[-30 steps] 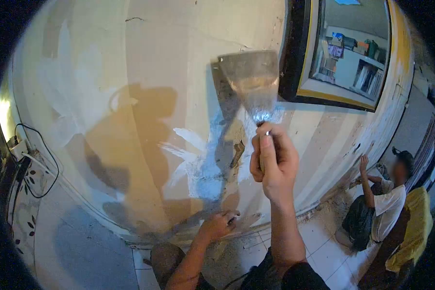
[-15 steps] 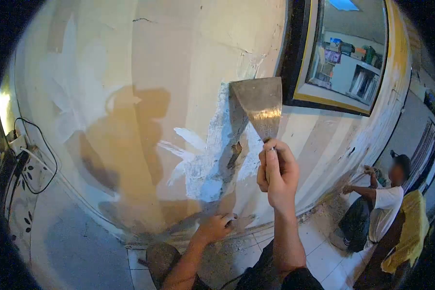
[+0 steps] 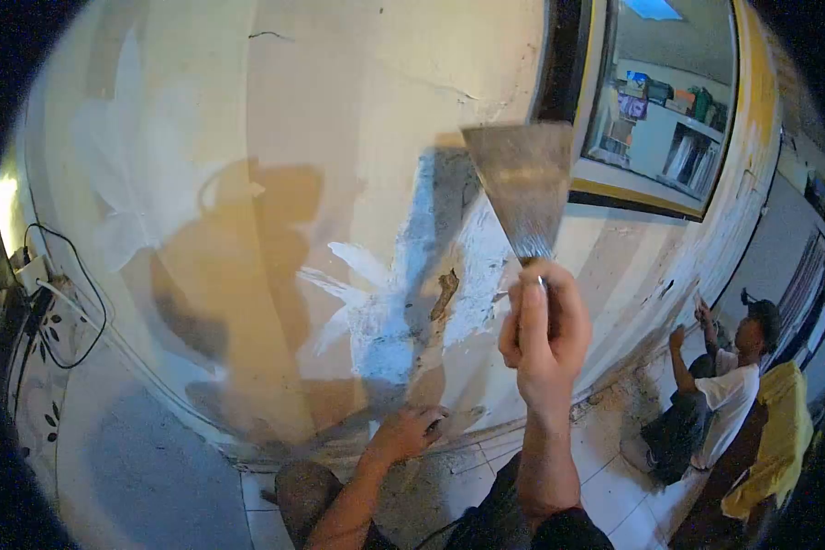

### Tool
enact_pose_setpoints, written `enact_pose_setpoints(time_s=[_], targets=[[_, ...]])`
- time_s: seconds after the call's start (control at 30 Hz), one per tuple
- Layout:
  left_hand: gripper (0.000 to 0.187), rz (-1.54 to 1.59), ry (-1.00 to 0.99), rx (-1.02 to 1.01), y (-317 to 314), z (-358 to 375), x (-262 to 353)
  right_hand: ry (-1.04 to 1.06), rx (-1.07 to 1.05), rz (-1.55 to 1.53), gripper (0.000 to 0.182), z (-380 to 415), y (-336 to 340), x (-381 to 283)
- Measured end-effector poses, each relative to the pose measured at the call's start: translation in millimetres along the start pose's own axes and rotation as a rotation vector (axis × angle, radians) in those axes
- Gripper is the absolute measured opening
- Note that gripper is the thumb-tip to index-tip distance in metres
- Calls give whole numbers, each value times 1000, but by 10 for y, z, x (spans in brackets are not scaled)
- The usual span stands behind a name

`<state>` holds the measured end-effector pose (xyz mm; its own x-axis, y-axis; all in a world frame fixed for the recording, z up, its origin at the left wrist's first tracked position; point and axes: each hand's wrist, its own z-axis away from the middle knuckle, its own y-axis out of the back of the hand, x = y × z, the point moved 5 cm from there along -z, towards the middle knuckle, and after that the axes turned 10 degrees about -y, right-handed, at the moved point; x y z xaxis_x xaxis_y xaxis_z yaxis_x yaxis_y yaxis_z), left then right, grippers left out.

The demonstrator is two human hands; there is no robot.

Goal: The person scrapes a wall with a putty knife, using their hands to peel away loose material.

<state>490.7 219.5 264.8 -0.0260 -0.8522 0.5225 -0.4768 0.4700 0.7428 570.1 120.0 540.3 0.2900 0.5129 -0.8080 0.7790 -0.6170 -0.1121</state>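
My right hand (image 3: pixel 544 332) is raised and grips the handle of a wide metal putty knife (image 3: pixel 521 188), whose blade stands upright against the cream wall (image 3: pixel 339 137). Just left of the blade the wall shows a scraped patch (image 3: pixel 422 293) of bare grey-white plaster with a small dark hole. My left hand (image 3: pixel 411 431) rests low at the foot of the wall, fingers curled on something small that I cannot make out. My knee (image 3: pixel 307 490) shows below it.
A dark-and-yellow framed window (image 3: pixel 651 101) sits right of the blade. Another person (image 3: pixel 720 394) in a white shirt crouches at the wall's base on the right, beside a yellow cloth (image 3: pixel 779 440). A socket with cables (image 3: pixel 41 284) hangs at left. Debris lies on the white floor tiles (image 3: pixel 614 467).
My right hand moved the putty knife down the wall, then back up and to the right beside the window frame. More bare plaster shows. The left hand stayed put.
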Motion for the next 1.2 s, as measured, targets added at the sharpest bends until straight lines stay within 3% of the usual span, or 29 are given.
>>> enact_pose_setpoints(time_s=[0.1, 0.23, 0.3, 0.53, 0.6, 0.8, 0.9, 1.03, 1.13, 1.2], targets=[[40, 81, 138, -146, 105, -38, 130, -64, 32, 48, 16, 66, 89, 171], [42, 22, -2, -53, -59, -44, 51, -68, -12, 8, 15, -42, 73, 122], [44, -19, 170, -204, 99, -41, 222, -71, 7, 54, 14, -26, 100, 149], [43, -93, 28, -144, -218, 15, -141, -31, 26, 80, 14, -81, 153, 149], [43, -34, -9, -84, -112, -33, -5, -11, 6, 91, 13, -99, 149, 114], [40, -82, 148, -275, 55, -45, 151, -69, 57, 61, 12, 8, 246, 164], [38, -2, 156, -244, 63, -80, 239, -55, -32, 75, 13, -93, 131, 155], [39, -36, 27, -199, -164, -36, 40, -22, -33, 51, 13, -14, 194, 129], [40, -58, 105, -213, 38, -73, 184, -85, -9, 34, 13, 195, 387, 213], [39, -92, 223, -385, -29, -49, 139, -183, -67, 46, 12, 436, 571, 432]])
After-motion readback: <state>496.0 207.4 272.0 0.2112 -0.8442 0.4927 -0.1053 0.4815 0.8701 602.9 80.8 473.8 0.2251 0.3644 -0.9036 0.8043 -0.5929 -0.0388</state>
